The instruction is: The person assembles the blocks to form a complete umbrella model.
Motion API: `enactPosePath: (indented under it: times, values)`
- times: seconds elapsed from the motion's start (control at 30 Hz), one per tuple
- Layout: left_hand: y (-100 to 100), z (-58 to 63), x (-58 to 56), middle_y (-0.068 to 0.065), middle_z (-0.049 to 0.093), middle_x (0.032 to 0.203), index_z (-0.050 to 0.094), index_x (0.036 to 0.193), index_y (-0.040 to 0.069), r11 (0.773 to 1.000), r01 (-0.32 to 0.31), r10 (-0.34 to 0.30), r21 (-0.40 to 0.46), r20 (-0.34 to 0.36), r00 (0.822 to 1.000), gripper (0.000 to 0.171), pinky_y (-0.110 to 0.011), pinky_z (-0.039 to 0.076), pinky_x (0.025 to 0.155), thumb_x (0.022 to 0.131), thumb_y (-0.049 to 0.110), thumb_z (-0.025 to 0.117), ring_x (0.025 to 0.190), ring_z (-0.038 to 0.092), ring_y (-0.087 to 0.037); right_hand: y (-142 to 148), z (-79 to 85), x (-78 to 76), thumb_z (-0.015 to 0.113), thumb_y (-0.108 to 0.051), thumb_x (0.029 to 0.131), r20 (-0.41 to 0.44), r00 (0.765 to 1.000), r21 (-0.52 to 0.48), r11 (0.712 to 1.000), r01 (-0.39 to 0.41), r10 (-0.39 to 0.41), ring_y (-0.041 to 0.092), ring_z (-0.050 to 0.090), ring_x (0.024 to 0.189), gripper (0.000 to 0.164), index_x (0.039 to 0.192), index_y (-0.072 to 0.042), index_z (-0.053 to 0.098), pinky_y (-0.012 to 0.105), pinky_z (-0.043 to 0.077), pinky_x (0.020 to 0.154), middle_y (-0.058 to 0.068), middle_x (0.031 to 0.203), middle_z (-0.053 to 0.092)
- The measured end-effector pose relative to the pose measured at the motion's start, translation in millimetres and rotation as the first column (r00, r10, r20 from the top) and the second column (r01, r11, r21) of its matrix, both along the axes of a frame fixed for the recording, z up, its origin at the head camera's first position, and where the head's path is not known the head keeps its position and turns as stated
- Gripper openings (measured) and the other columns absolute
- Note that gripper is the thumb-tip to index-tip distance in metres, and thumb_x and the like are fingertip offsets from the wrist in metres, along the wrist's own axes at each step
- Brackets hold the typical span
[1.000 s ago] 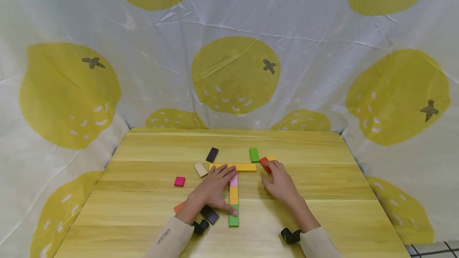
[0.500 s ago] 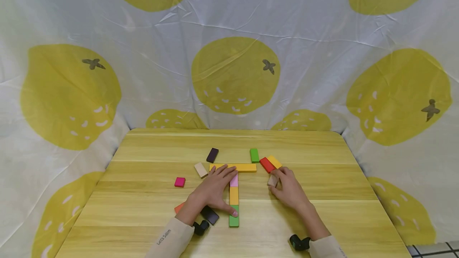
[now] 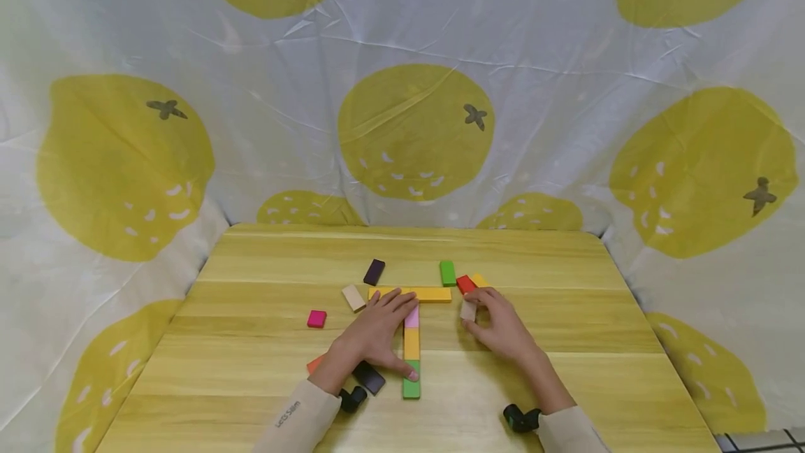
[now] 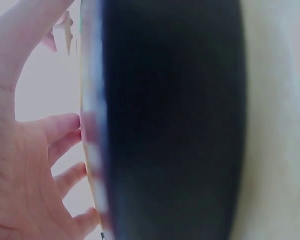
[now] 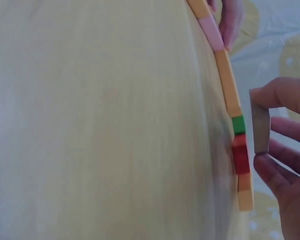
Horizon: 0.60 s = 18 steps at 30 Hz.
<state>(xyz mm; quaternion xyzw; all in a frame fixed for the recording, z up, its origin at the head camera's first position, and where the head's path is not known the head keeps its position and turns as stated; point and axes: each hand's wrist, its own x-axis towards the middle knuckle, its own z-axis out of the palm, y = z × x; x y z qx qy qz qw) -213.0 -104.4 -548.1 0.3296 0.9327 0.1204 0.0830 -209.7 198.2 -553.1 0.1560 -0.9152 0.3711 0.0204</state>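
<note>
My right hand (image 3: 504, 327) pinches a beige wooden block (image 3: 468, 310) between thumb and fingers; the right wrist view shows the block (image 5: 260, 125) held by its two ends. My left hand (image 3: 375, 333) lies spread over a T-shaped layout of blocks. Its fingertips rest on the yellow bar (image 3: 432, 294) across the top, and its thumb is on the green block (image 3: 411, 389) at the bottom of the stem. A pink block (image 3: 411, 317) and a yellow block (image 3: 411, 343) fill the stem between. Just beyond the right hand lies a red block (image 3: 465, 284) against a yellow one (image 3: 480, 279).
Loose on the wooden table (image 3: 566, 285) are a green block (image 3: 447, 273), a black block (image 3: 374, 272), a beige block (image 3: 353, 298) and a magenta square (image 3: 317, 319). Another black block (image 3: 369, 377) and an orange one (image 3: 315, 363) lie by the left wrist. A lemon-print cloth (image 3: 541, 145) hangs behind.
The right hand has left the red block, come nearer and taken the beige block, then shifted slightly left with it. The left hand keeps its place.
</note>
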Motion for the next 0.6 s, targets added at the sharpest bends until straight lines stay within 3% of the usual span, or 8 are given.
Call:
enactPosePath:
  times: [0.17,0.6]
  values:
    - [0.5,0.0,-0.1,0.001,0.025,0.172,0.027,0.165,0.019,1.0,0.005,-0.005,-0.02,-0.007,1.0,0.138,-0.062,0.019,0.126,0.057,0.096,0.068,0.16,0.019,-0.031,-11.0,-2.4,-8.1,0.082,-0.016,0.087,-0.018,0.999,0.008,0.999,-0.046,0.046,0.018,0.063,0.108,0.042,0.126,-0.009,0.068,0.038,0.057,0.092,0.004,0.126,0.065]
    - [-0.5,-0.8,-0.9,0.001,0.025,0.172,0.027,0.165,0.019,1.0,0.001,-0.001,-0.003,0.013,1.0,0.138,-0.063,0.016,0.127,0.058,0.094,0.069,0.16,0.017,-0.03,-13.9,-7.7,-28.5,0.077,-0.014,0.086,-0.039,0.999,0.101,0.995,-0.021,0.025,0.026,0.061,0.113,0.041,0.125,-0.009,0.065,0.043,0.057,0.092,0.009,0.129,0.063]
